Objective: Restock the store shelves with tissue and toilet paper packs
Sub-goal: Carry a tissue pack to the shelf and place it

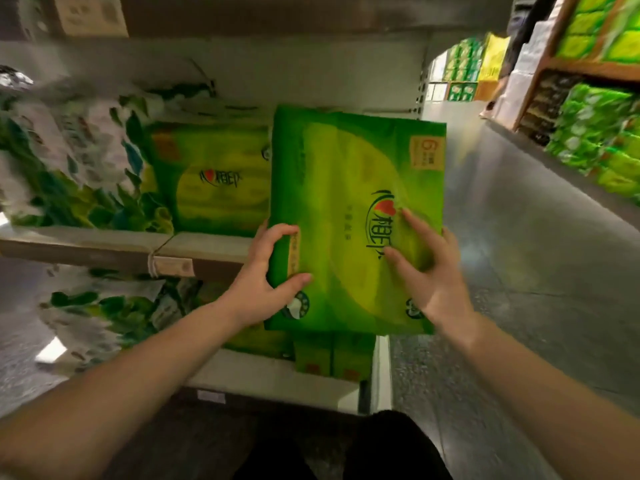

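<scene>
I hold a green tissue pack (346,188) upright in front of the middle shelf (104,249), its printed face toward me. My left hand (266,282) grips its lower left edge, fingers curled over the side and thumb on the front. My right hand (429,268) lies flat on the pack's lower right face with fingers spread. A matching green pack (214,178) stands on the shelf just left of the held one.
White-and-green leaf-print packs (65,157) fill the shelf's left part. More packs (114,317) and small green boxes (332,358) sit on the lower shelf. The grey aisle floor (519,271) runs to the right. Across the aisle stand shelves of green packs (595,133).
</scene>
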